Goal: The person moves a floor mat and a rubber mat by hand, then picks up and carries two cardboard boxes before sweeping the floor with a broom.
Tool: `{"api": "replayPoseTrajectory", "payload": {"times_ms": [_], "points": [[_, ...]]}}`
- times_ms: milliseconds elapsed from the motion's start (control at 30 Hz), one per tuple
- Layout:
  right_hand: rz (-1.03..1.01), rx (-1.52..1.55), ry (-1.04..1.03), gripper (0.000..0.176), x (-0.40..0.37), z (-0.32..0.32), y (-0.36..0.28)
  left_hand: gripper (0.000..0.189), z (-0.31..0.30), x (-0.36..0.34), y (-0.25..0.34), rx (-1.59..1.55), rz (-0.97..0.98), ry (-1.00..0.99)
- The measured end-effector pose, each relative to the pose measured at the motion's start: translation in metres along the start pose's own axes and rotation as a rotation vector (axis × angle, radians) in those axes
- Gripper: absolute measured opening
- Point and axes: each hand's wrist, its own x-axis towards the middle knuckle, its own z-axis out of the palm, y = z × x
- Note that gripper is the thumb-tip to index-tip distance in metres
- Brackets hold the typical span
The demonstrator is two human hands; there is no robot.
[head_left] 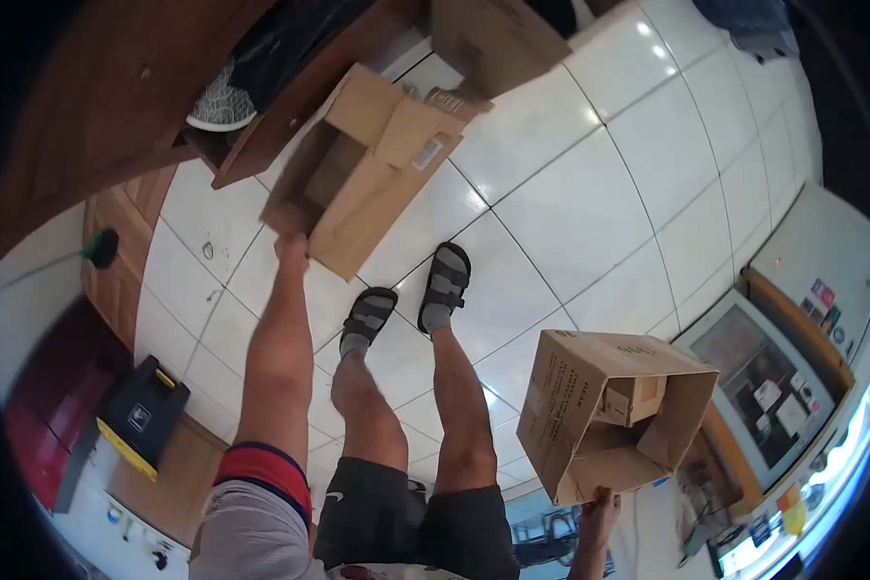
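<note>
My left hand [293, 249] grips the lower edge of an open cardboard box [382, 193], tilted over the tiled floor at upper left of centre; a barcode label shows on its side. At the lower right, my right hand [601, 509] is closed on the rim of another cardboard box [561, 411] with dark print. Its open side faces me, and a smaller carton [632, 398] lies inside it. Part of my right hand's fingers is hidden by the cardboard.
A third cardboard box [498, 43] stands at the top beside an open wooden drawer [271, 116]. White floor tiles [570, 208] lie around my sandalled feet. A black and yellow case [143, 416] is at the left, and a glass-fronted cabinet [759, 382] at the right.
</note>
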Motion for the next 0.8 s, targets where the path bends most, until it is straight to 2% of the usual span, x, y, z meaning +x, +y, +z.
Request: {"api": "replayPoseTrajectory", "payload": {"times_ms": [33, 67, 100, 167, 200, 233, 267, 300, 367, 433, 533, 567, 600, 700, 767, 800], "points": [[0.065, 0.068, 0.018, 0.02, -0.008, -0.008, 0.013, 0.019, 0.003, -0.033, 0.003, -0.188, -0.209, 0.073], [-0.162, -0.175, -0.031, 0.02, -0.018, -0.014, 0.037, 0.019, 0.013, -0.066, -0.023, -0.56, -0.077, 0.245], [-0.399, -0.41, -0.024, 0.02, -0.029, -0.021, 0.061, 0.019, 0.002, -0.103, -0.017, -0.398, -0.09, 0.126], [-0.116, 0.041, 0.044, 0.022, -0.033, -0.041, 0.12, 0.023, -0.014, -0.139, -0.058, -0.36, -0.18, 0.052], [-0.026, 0.09, 0.092, 0.023, -0.038, -0.063, 0.148, 0.029, -0.022, -0.158, -0.082, -0.5, -0.096, -0.049], [-0.153, -0.028, 0.17, 0.023, -0.057, -0.066, 0.158, 0.034, -0.04, -0.204, -0.068, -0.535, -0.06, -0.259], [-0.006, 0.122, 0.251, 0.021, -0.059, -0.076, 0.182, 0.035, -0.058, -0.275, -0.021, -0.457, -0.167, -0.203], [-0.165, 0.096, 0.286, 0.023, -0.069, -0.089, 0.203, 0.033, -0.072, -0.264, -0.05, -0.455, -0.05, -0.187], [-0.578, -0.06, 0.533, 0.025, -0.067, -0.107, 0.258, 0.027, -0.101, -0.355, -0.013, -0.396, 0.02, -0.204], [-0.331, -0.192, 0.531, 0.034, -0.098, -0.132, 0.276, 0.026, -0.141, -0.401, -0.008, -0.312, 0.188, -0.364], [-0.253, -0.153, 0.659, 0.039, -0.136, -0.175, 0.333, 0.026, -0.191, -0.551, 0.01, -0.162, 0.277, -0.502], [-0.235, -0.103, 0.705, 0.039, -0.144, -0.154, 0.338, 0.027, -0.202, -0.561, 0.022, -0.121, 0.301, -0.58], [-0.164, -0.083, 0.674, 0.04, -0.155, -0.161, 0.341, 0.028, -0.209, -0.603, 0.035, -0.068, 0.333, -0.639], [-0.043, 0.051, 0.613, 0.041, -0.162, -0.211, 0.369, 0.029, -0.193, -0.747, 0.042, 0.051, 0.448, -0.76], [0.005, 0.172, 0.568, 0.038, -0.153, -0.245, 0.389, 0.03, -0.162, -0.856, 0.034, 0.196, 0.376, -0.825], [-0.022, 0.168, 0.726, 0.037, -0.255, -0.14, 0.346, 0.03, -0.253, -0.758, 0.1, 0.182, 0.385, -1.008]]}}
